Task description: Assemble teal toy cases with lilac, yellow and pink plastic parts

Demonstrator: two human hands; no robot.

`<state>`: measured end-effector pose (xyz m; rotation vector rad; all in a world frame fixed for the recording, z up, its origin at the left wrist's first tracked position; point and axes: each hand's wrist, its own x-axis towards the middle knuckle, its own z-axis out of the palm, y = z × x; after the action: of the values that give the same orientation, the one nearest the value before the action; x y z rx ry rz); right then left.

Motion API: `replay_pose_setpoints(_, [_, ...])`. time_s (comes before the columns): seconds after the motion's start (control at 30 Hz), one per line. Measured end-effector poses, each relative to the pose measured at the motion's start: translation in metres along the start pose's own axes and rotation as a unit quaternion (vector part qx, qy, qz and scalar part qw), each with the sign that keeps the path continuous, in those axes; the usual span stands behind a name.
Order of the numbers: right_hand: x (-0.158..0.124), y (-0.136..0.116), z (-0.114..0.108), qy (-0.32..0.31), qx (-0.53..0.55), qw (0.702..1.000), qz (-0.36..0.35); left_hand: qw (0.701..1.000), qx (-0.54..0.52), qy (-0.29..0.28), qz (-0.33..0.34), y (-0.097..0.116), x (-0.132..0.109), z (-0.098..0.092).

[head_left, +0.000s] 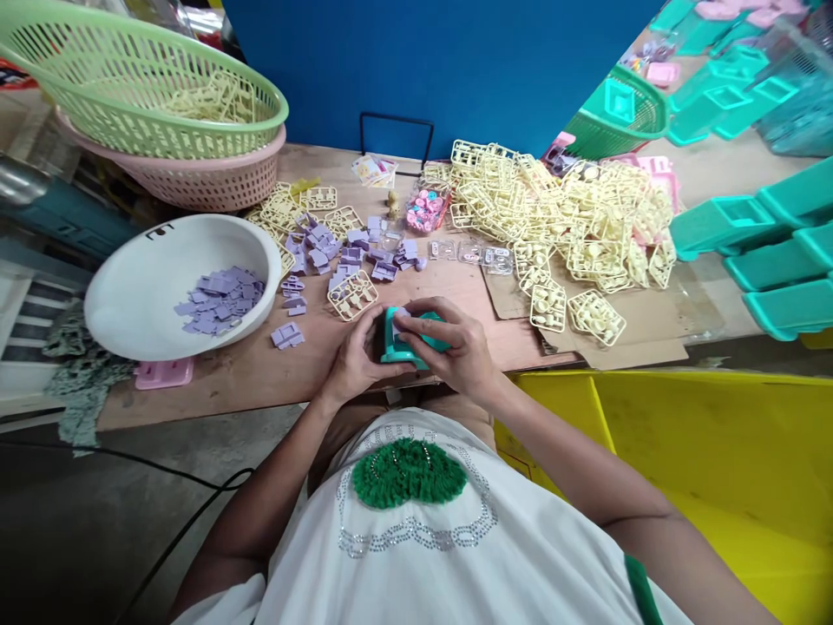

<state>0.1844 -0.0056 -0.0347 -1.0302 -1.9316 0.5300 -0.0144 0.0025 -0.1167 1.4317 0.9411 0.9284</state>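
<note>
At the table's front edge, my left hand [357,360] is wrapped round the left side of a teal plastic part [398,349]. My right hand [461,345] is bent over the same part from the right, with its fingertips pinching a small purple piece [400,323] against it. The fingers partly hide both pieces. Loose purple parts [351,257] lie on the table beyond my hands, beside a cream frame of parts [353,295].
A white bowl [253,325] holding purple pieces stands at the left, below stacked baskets [214,178]. Cream frames [508,195] are heaped at the back right. Teal boxes [722,227] sit at the far right, above a yellow bin [709,451]. A blue panel [416,69] stands behind.
</note>
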Motion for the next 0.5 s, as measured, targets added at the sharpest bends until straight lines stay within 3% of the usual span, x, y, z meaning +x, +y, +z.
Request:
replay_pose_setpoints(0.27, [0.016, 0.008, -0.04, -0.189, 0.002, 0.979, -0.077, 1.0, 0.001, 0.023, -0.004, 0.003, 0.0, 0.001])
replay_pose_setpoints(0.5, [0.029, 0.021, -0.038, -0.164, 0.004, 0.976, -0.144, 1.0, -0.022, 0.022, 0.005, 0.004, 0.0, 0.002])
